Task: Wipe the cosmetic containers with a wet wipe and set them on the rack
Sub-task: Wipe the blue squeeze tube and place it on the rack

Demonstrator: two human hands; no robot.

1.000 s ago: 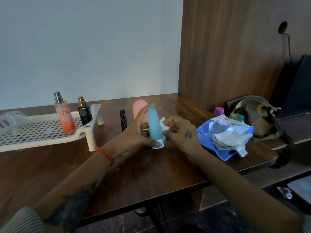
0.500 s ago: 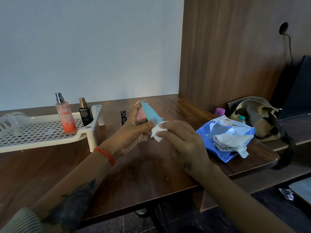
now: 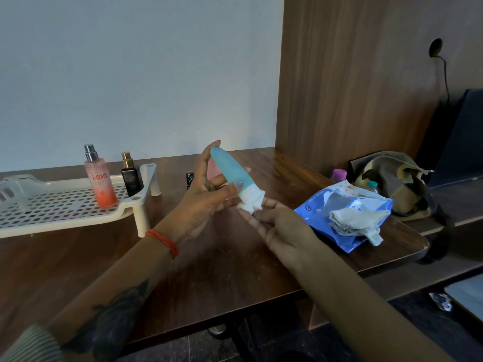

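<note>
My left hand (image 3: pixel 206 202) grips a teal tube-shaped container (image 3: pixel 230 169), tilted above the table with its tip up and to the left. A white wet wipe (image 3: pixel 251 201) is wrapped round the tube's lower cap end, and my right hand (image 3: pixel 277 223) holds it there from below. The white perforated rack (image 3: pixel 52 205) stands at the left. On it are a pink spray bottle (image 3: pixel 100 180) and a small black bottle (image 3: pixel 130 176). A pink container (image 3: pixel 213 167) is mostly hidden behind my left hand, and a small black tube (image 3: pixel 189 177) stands beside it.
A blue wet wipe pack (image 3: pixel 326 212) lies at the right with a used grey wipe (image 3: pixel 358 224) on top. Behind it sit a purple-capped bottle (image 3: pixel 339 175) and an olive pouch (image 3: pixel 394 184). The table's rounded corner (image 3: pixel 423 244) is close by.
The teal tube was lifted off the table and tilted. The wipe moved from its side down to the cap end, and my right hand turned palm up beneath it.
</note>
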